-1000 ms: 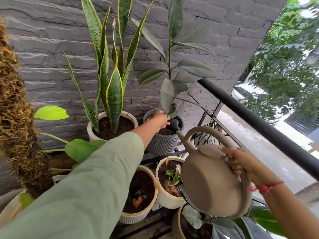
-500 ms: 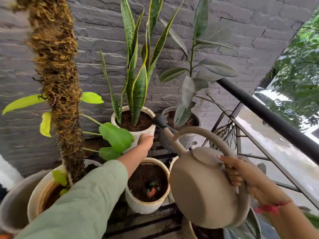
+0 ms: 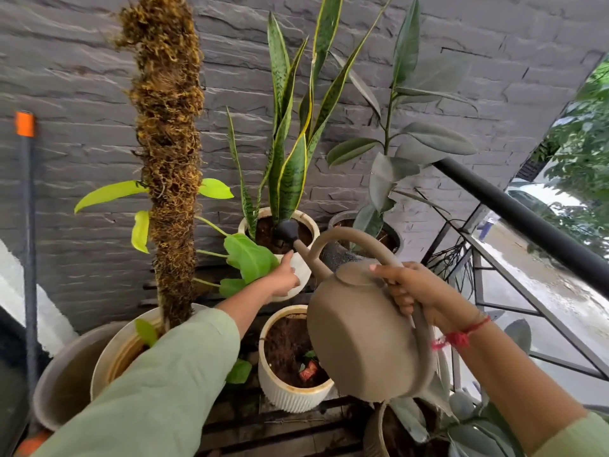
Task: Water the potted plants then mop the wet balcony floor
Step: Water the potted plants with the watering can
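While your right hand wraps the taupe plastic watering can handle, expect sloshing weight. Your left hand touches white round pot, 11 o'clock; curl unclear.

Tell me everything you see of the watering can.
The watering can is matte taupe, plastic-looking: squat round body, arching loop handle, thin spout ending in a dark round rose. It is tilted forward, rose over the soil of the snake plant's white pot. Its only grip, the right hand, curls round the handle.
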Demonstrator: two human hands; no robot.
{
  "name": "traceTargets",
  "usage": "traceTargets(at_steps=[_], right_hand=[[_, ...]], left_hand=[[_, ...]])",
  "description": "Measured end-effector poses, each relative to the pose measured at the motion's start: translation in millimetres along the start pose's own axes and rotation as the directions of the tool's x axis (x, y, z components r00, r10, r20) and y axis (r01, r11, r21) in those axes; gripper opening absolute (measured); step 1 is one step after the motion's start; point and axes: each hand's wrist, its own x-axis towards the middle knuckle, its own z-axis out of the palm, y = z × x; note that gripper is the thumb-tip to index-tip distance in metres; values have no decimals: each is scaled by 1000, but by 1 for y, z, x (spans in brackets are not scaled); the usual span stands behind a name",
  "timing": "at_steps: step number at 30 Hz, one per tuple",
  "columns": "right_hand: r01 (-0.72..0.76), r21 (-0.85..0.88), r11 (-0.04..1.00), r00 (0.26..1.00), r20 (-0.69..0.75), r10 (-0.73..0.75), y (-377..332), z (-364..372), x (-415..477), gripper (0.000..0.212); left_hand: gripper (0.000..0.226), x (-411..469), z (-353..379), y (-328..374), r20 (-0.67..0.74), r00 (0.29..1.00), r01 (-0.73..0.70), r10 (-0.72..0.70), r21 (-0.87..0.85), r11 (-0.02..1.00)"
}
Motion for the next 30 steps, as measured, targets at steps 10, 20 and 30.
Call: traceTargets(at_steps=[10,20,30], right_hand=[[-11,-49,999,998,65,14,-38,7,21,44],[-49,17,999,995,83,47,-16,-3,14,47],[-69,82,994,997,-19,70,-7,-30,16,43]], left_hand=[[87,-8,4,10,-60,985,-168,161,-140,976],[85,-12,24,1,24,991,-127,134,-188,974],[92,24,49,37,157,983,-119,92,169,978]])
